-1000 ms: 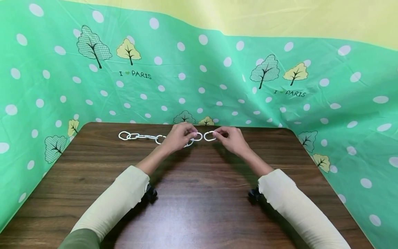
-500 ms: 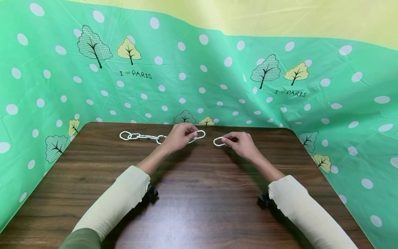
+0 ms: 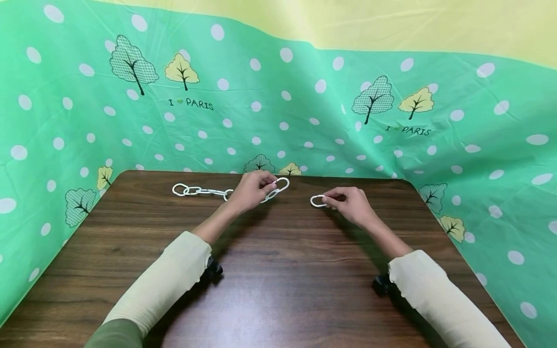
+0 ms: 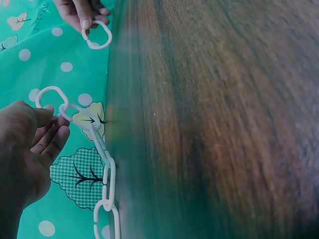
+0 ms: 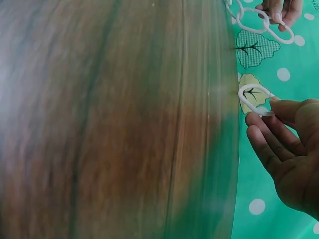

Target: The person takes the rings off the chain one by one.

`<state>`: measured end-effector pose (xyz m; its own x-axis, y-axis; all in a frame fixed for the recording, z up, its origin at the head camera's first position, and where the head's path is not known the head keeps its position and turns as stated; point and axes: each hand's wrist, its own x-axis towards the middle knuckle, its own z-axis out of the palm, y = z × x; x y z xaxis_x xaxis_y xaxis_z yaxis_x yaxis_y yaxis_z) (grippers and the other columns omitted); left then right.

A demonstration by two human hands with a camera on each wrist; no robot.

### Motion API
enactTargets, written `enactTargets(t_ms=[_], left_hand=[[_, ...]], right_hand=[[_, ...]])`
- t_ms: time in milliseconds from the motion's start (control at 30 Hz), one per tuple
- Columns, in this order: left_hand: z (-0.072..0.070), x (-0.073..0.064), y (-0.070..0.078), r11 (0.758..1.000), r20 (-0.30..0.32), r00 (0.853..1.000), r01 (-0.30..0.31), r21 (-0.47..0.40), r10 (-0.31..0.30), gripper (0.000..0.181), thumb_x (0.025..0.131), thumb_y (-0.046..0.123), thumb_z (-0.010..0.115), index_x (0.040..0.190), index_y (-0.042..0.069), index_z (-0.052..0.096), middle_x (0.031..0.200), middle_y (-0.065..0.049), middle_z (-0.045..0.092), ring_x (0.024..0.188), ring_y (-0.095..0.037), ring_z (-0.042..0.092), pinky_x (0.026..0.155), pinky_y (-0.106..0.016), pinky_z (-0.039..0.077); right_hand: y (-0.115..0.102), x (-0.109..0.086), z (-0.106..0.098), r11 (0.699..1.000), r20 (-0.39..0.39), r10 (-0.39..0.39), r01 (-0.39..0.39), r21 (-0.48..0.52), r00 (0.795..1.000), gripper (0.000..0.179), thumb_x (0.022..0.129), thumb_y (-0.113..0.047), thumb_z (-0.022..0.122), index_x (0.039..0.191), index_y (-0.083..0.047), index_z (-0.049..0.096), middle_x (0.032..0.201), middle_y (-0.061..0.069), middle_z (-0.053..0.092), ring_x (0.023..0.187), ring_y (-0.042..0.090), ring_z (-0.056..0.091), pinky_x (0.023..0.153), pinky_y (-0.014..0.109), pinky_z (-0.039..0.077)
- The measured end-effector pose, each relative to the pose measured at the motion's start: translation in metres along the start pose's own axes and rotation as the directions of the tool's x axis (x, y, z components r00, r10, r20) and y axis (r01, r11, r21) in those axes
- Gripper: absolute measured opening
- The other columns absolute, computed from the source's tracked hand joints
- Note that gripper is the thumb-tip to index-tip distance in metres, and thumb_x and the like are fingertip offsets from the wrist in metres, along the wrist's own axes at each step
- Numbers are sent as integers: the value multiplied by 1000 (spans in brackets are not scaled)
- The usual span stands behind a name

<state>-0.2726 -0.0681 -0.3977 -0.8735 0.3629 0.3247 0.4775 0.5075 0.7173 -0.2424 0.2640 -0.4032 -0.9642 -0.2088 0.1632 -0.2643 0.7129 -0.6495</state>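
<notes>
White chain [image 3: 212, 192] stretching along the far side of the bench [image 3: 278, 280], from 10 toward 12 o'clock. Left hand [image 3: 252, 192], at 11 o'clock, pinching the chain's end link, which tilts toward 2 o'clock. Single white link [image 3: 318, 206] at 1 o'clock, apart from the chain, pinched at its 3 o'clock side by the right hand [image 3: 353, 208].

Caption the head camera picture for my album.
A white chain in the left grip, a separate white link in the right grip.
</notes>
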Motion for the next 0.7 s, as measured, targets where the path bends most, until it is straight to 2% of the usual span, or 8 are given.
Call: enactTargets(t_ms=[233, 500, 700], left_hand=[[-1, 0, 0, 1000, 2, 1000, 4, -12, -4, 17, 109, 9, 75, 122, -1, 81, 111, -14, 84, 98, -25, 80, 87, -35, 65], [-2, -1, 2, 1000, 2, 1000, -2, -20, 2, 16, 108, 6, 75, 121, -1, 81, 109, -15, 85, 98, -27, 80, 90, -38, 65], [0, -2, 1, 1000, -2, 1000, -11, -16, 11, 15, 108, 6, 75, 120, -1, 81, 108, -14, 84, 97, -26, 79, 88, -37, 64]], right_hand=[[8, -5, -11, 1000, 1, 24, -24, 18, 1000, 22, 107, -23, 81, 118, -4, 86, 99, 15, 87, 89, 28, 84, 70, 21, 62], [19, -7, -21, 999, -21, 49, -48, 24, 999, 22, 107, -21, 81, 117, -2, 86, 98, 17, 87, 87, 26, 86, 76, 36, 70], [28, -11, -27, 995, -21, 94, -93, 31, 995, 23, 108, -18, 79, 118, 2, 84, 100, 21, 86, 87, 27, 85, 75, 33, 70]])
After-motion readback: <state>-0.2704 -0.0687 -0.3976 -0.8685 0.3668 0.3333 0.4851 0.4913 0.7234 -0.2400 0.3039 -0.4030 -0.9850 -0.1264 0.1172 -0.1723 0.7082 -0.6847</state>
